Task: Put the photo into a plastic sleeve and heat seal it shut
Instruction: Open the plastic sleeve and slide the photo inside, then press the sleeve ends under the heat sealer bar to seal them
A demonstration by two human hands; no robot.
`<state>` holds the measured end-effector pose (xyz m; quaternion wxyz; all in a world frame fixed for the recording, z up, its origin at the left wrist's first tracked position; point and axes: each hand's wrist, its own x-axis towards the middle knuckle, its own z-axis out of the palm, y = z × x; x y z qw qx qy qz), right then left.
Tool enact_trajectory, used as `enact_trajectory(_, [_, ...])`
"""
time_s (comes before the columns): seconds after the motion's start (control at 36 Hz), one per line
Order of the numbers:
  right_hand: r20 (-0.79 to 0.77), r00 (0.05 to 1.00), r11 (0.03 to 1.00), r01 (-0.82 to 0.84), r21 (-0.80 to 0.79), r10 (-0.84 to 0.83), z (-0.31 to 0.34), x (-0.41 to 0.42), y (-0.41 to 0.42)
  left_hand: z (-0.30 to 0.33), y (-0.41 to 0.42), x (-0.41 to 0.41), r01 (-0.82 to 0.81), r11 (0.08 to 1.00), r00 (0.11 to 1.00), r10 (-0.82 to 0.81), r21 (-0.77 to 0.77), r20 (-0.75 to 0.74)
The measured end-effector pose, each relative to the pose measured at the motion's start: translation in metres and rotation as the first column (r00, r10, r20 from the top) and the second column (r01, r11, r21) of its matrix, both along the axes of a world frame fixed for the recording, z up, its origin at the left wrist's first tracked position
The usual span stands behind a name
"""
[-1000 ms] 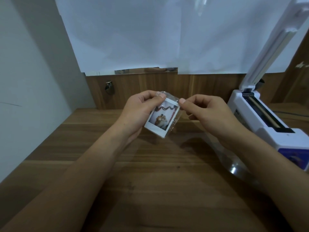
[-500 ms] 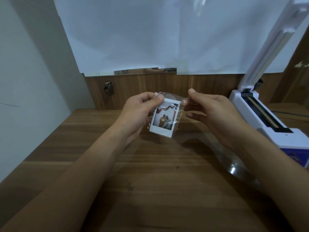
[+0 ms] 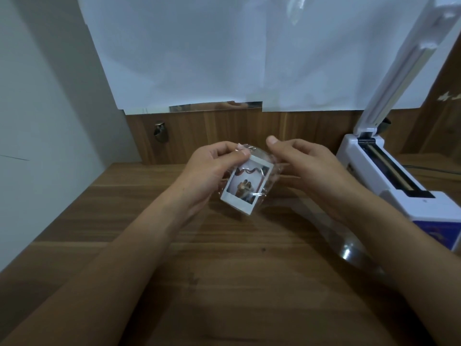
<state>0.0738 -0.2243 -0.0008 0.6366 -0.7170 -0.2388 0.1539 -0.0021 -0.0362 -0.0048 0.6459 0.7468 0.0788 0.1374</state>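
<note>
While the photo (image 3: 246,186) sits inside the clear sleeve (image 3: 268,163), or nearly so, the insertion half of the job looks close to done, though how far the sleeve's mouth clears the photo's top edge is hard to tell through the crinkled plastic. Both are held up over the desk (image 3: 224,283), between the hands. The left hand (image 3: 214,168) pinches the top corner of photo and sleeve between thumb and forefinger. The right hand (image 3: 309,168) is just beside the sleeve's right edge, fingers loosely curled and thumb raised; whether it grips the plastic I cannot tell. The sealer (image 3: 389,176) stands on the desk to the right, well apart from the sleeve, its arm lifted and its heating strip bare. By my reading, what is left is seating the photo fully, laying the sleeve's open end across that strip, and pressing the arm down.
</note>
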Motion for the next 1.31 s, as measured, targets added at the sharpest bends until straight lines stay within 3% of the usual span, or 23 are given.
enact_trajectory(0.14, [-0.053, 0.990, 0.989, -0.133, -0.069, 0.129, 0.000, 0.000, -0.003, 0.000, -0.002, 0.000, 0.080, 0.993, 0.997, -0.080, 0.090, -0.005])
enact_trajectory(0.42, [-0.080, 0.985, 0.989, -0.150, -0.001, 0.150, 0.000, 0.004, -0.007, 0.000, -0.001, -0.001, 0.079, 0.982, 0.997, -0.082, 0.172, 0.014])
enact_trajectory(0.72, [-0.218, 0.929, 0.954, -0.290, 0.074, 0.299, 0.000, 0.007, -0.007, 0.001, -0.005, -0.002, 0.062, 0.996, 0.998, -0.062, 0.071, 0.002])
enact_trajectory(0.86, [-0.200, 0.944, 0.964, -0.252, 0.082, 0.264, 0.000, 0.006, -0.007, -0.002, -0.007, 0.000, 0.017, 0.998, 1.000, -0.016, 0.053, -0.006])
enact_trajectory(1.0, [-0.132, 0.985, 0.990, -0.097, 0.101, 0.110, 0.001, 0.006, -0.009, 0.000, -0.006, 0.001, 0.029, 0.997, 0.995, -0.036, -0.069, -0.092])
enact_trajectory(1.14, [-0.086, 0.996, 0.990, 0.048, 0.135, -0.036, 0.008, 0.003, -0.011, 0.004, -0.002, 0.000, 0.092, 0.883, 0.975, -0.175, -0.460, -0.140])
enact_trajectory(1.19, [0.003, 0.993, 0.987, 0.119, 0.105, -0.120, 0.012, 0.002, -0.013, 0.003, 0.000, 0.001, 0.107, 0.825, 0.970, -0.209, -0.555, -0.124])
enact_trajectory(1.31, [0.185, 0.947, 0.965, 0.254, 0.071, -0.263, 0.019, -0.001, -0.017, 0.000, -0.003, 0.004, 0.138, 0.810, 0.968, -0.232, -0.570, -0.095])
